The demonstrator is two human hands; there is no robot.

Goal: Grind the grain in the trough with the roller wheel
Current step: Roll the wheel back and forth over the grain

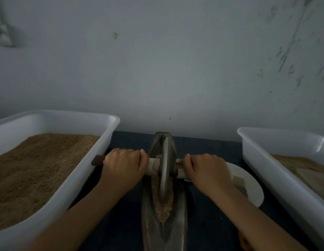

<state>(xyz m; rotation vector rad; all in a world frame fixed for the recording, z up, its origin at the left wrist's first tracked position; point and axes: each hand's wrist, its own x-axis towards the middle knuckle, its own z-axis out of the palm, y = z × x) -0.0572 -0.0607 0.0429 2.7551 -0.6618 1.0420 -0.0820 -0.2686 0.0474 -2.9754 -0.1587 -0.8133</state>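
Grinding stroke under way, by the look of it. Left hand (124,164) and right hand (205,170) each wrapped tight round the axle handle (152,166), fingers fully curled, one either side of the roller wheel (164,167). Wheel stands upright in the narrow metal trough (148,214), which runs 12 to 6 o'clock at centre. Grain (163,205) lies heaped toward 6 o'clock of the wheel. Next move likely calls for even downward pressure and a pull toward 6 o'clock, through the heap. White bin (70,178) at 9 o'clock holds brown meal.
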